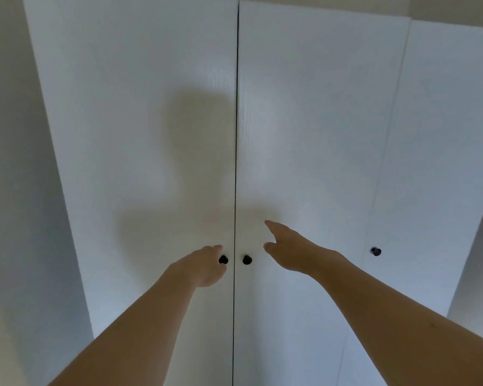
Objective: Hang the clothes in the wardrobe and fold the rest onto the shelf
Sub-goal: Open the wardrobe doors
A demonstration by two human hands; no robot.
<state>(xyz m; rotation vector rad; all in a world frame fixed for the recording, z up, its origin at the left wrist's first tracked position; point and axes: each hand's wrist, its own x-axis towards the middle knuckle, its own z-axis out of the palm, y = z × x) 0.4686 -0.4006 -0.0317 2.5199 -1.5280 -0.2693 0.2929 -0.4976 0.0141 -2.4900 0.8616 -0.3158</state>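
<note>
White wardrobe [304,121] fills the view, doors shut, thin dark seam down the middle. Two black knobs flank the seam: left knob [223,259], right knob [246,259]. A third knob [376,251] sits further right on another panel. Left hand [204,267] is at the left knob, fingers curled around it; can't confirm a firm grip. Right hand [292,250] is spread, empty, just right of and above the right knob, apart from it. No clothes visible.
</note>
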